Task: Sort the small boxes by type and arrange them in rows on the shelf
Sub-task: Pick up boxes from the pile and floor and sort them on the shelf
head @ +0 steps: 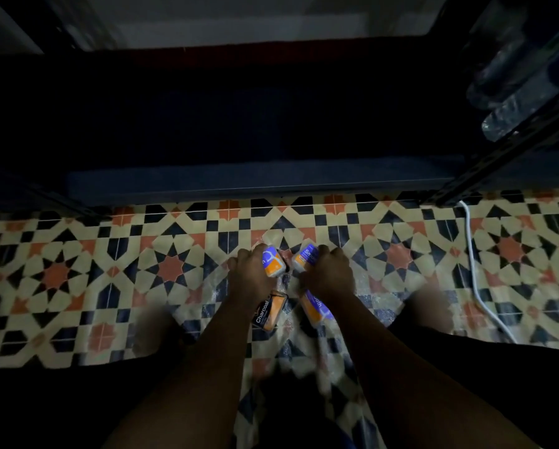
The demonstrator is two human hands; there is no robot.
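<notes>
Both hands are low over the tiled floor (77, 286), each one curled around a blue-and-orange box: the left hand (250, 275) holds one box (273, 262), the right hand (331, 275) holds its twin (305, 257). A black Charcoal box (269, 311) and another blue-and-orange box (315, 307) lie just under the wrists, probably on a clear plastic wrap. The step is better done by carrying the two matching boxes together to the dark shelf (255, 186) ahead, setting them side by side, labels facing out.
</notes>
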